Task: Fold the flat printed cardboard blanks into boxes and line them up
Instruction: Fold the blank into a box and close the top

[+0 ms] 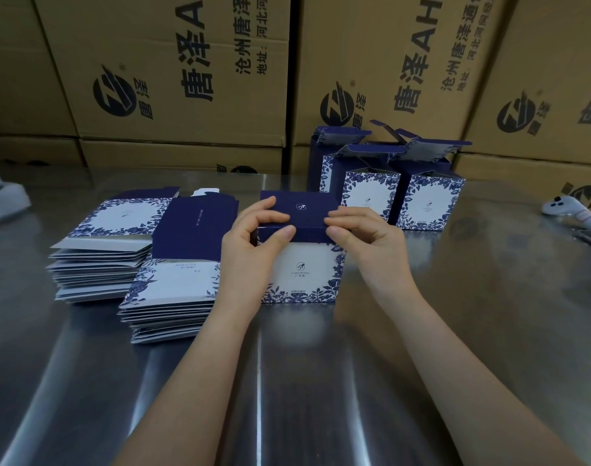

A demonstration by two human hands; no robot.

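Observation:
A blue-and-white floral box [304, 274] stands on the steel table [287, 381] in the middle. Its navy end flap [301, 210] is folded over the top edge. My left hand [253, 237] pinches the flap's left end between thumb and fingers. My right hand [361, 233] pinches the right end. Two stacks of flat printed blanks lie to the left, a near stack [173, 294] and a far stack [102, 250]. Behind the box, several folded boxes [388, 190] stand together with their top flaps open.
Large brown shipping cartons [186, 79] form a wall along the far edge of the table. A white handheld controller [573, 213] lies at the right edge, with a dark flat object beside it. A white object [1, 193] sits at the far left.

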